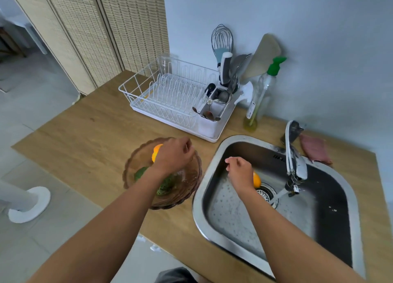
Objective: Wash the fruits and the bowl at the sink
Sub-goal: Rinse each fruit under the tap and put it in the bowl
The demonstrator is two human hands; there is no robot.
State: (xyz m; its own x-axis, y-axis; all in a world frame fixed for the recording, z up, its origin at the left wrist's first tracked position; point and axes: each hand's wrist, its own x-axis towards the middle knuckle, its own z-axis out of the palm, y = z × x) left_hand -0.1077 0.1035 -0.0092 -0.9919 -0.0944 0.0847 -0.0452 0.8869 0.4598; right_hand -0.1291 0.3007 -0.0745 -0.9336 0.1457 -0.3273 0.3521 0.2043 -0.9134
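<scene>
- Most of the job looks like it's still ahead, judging by how things sit: the sink [212,223] has water running from the faucet [295,163], but only one fruit has made it in there so far.
- Tabletop [85,138] next to the sink carries the brown glass bowl [187,195], which hasn't gone under the water yet, so I'd say the bowl wash is the last chunk left.
- Inside the bowl there's an orange fruit [156,152] at the far side and what look like two green fruits [141,172], partly hidden under the forearm. Can't tell what kind they are.
- Left hand [173,155] hovers right over the bowl, fingers loosely curled. The grip looks empty, narrow-ish, with the orange fruit poking out just beside and under the knuckles. Whether it's touching the fruit I honestly can't tell.
- Right hand [240,172] is over the sink basin, fingers also curled in loosely, grip holding nothing as far as I can see.
- Smallest bit: the yellow-orange fruit in the sink [257,179] sits just beside the drain [265,192], right behind the right hand, near the stream but not quite under it.
</scene>
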